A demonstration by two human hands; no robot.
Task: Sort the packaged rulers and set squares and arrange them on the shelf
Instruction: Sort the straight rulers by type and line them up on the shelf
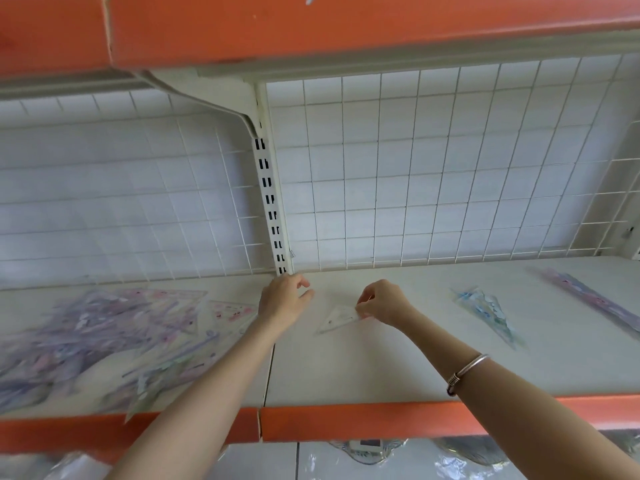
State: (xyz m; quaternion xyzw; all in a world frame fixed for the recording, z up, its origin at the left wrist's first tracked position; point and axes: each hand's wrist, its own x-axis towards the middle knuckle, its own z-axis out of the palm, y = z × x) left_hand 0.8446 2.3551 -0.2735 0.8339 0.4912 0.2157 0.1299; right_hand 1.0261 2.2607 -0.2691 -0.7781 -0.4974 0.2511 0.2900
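A small clear set square (337, 319) lies flat on the white shelf (363, 368), near its middle. My right hand (382, 303) pinches the set square's right corner with curled fingers. My left hand (284, 299) hovers just left of it with loosely curled fingers and holds nothing. A jumbled pile of packaged rulers and set squares (104, 337) in purple and pink covers the left shelf section. A blue packaged set square (488, 311) lies to the right. A long purple packaged ruler (595, 303) lies at the far right.
A white wire grid (415, 168) backs the shelf, split by a slotted upright post (272, 202). An orange shelf edge (346, 422) runs along the front, and another orange shelf (311, 26) hangs overhead. Wrapped goods show on the shelf below (363, 448).
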